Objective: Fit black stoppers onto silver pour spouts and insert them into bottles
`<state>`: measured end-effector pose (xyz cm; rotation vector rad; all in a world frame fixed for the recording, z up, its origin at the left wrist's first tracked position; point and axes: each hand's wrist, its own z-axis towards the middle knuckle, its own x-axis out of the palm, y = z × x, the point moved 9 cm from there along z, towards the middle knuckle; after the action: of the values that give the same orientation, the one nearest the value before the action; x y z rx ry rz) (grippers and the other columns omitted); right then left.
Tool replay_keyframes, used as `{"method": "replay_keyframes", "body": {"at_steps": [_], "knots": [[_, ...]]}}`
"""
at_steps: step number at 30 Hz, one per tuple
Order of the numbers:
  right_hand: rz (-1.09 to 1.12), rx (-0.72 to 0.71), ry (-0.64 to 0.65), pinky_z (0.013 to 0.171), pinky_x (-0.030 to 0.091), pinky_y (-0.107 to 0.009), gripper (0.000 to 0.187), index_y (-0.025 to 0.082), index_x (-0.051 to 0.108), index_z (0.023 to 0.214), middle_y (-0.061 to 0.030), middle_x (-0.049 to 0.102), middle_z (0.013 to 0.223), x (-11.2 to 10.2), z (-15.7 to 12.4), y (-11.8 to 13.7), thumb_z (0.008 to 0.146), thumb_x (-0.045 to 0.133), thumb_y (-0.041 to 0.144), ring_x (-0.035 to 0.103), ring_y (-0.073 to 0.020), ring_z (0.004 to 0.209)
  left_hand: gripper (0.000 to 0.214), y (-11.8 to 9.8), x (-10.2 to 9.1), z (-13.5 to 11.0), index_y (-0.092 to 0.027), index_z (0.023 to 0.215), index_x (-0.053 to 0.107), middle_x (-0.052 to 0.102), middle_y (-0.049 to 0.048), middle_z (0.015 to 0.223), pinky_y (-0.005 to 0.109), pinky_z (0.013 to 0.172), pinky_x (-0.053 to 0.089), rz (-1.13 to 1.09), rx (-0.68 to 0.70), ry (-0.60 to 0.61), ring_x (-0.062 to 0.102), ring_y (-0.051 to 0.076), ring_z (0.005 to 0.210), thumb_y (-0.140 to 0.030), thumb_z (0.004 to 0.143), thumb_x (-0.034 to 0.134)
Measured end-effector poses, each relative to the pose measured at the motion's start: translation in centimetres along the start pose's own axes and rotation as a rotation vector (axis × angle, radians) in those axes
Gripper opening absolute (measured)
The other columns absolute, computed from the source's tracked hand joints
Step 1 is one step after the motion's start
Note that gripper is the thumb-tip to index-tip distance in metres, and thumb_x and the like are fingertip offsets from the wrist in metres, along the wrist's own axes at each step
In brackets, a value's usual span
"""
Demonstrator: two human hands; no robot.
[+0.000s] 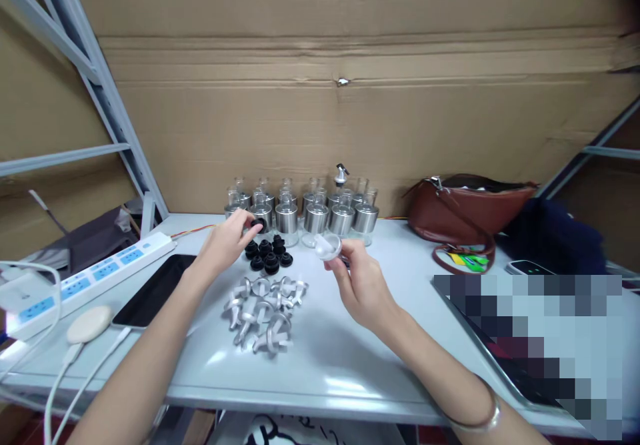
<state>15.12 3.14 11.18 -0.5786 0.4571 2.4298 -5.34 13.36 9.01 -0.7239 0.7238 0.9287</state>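
Note:
My left hand point(227, 238) pinches a black rubber stopper point(259, 225) just above a cluster of similar black stoppers point(271, 263) on the table. In my right hand point(361, 278) is a translucent white plastic piece with a round cupped flange point(328, 247), gripped at its edge by thumb and fingers. Several more such plastic pieces point(263, 311) lie in a loose heap nearer the table's front. Behind both hands stand rows of glass bottles with steel sleeves point(287, 218). One back-row bottle carries a pourer spout point(341, 175).
A power strip point(90, 285), a black phone point(155, 291) and a round white charger point(90, 325) with cables lie at left. To the right are a brown leather bag point(470, 211), dark cloth point(560, 231) and a partly pixelated flat device point(500, 338). Cardboard point(350, 125) stands behind.

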Motion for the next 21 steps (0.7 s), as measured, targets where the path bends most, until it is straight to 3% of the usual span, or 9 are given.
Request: {"method": "replay_keyframes", "body": {"at_steps": [3, 6, 16, 21], "knots": [[-0.035, -0.038, 0.024, 0.061, 0.042, -0.027, 0.009, 0.019, 0.048, 0.095, -0.0034, 0.062, 0.074, 0.1, 0.2, 0.4, 0.094, 0.039, 0.02, 0.055, -0.016, 0.064, 0.027, 0.2, 2.2, -0.2, -0.02, 0.105, 0.055, 0.06, 0.0047, 0.101, 0.029, 0.071, 0.043, 0.018, 0.044, 0.112, 0.059, 0.019, 0.081, -0.038, 0.093, 0.039], [-0.042, -0.057, 0.059, 0.063, 0.042, -0.028, 0.011, 0.019, 0.051, 0.096, -0.0041, 0.063, 0.076, 0.2, 0.4, 0.6, 0.094, 0.04, 0.018, 0.055, -0.0169, 0.068, 0.031, 0.7, 3.5, -0.2, -0.02, 0.111, 0.057, 0.059, 0.0055, 0.105, 0.03, 0.073, 0.044, 0.053, 0.05, 0.171, 0.06, 0.02, 0.085, -0.036, 0.094, 0.037], [-0.01, -0.041, 0.101, 0.067, 0.045, -0.03, 0.015, 0.017, 0.054, 0.102, -0.0057, 0.067, 0.083, 1.3, 0.0, 0.4, 0.092, 0.043, 0.013, 0.06, -0.0174, 0.073, 0.032, 0.3, 4.7, -0.4, -0.018, 0.116, 0.059, 0.062, 0.0062, 0.106, 0.035, 0.08, 0.04, 0.195, 0.086, 0.213, 0.059, 0.021, 0.091, -0.032, 0.095, 0.039], [0.055, 0.027, 0.175, 0.066, 0.047, -0.029, 0.01, 0.019, 0.055, 0.087, -0.004, 0.065, 0.075, 2.3, -0.3, 0.1, 0.092, 0.046, 0.02, 0.06, -0.0168, 0.068, 0.033, 0.7, 5.4, -0.5, -0.017, 0.117, 0.059, 0.062, 0.0074, 0.105, 0.035, 0.079, 0.039, 0.196, 0.041, 0.23, 0.059, 0.021, 0.091, -0.029, 0.095, 0.038]]}}
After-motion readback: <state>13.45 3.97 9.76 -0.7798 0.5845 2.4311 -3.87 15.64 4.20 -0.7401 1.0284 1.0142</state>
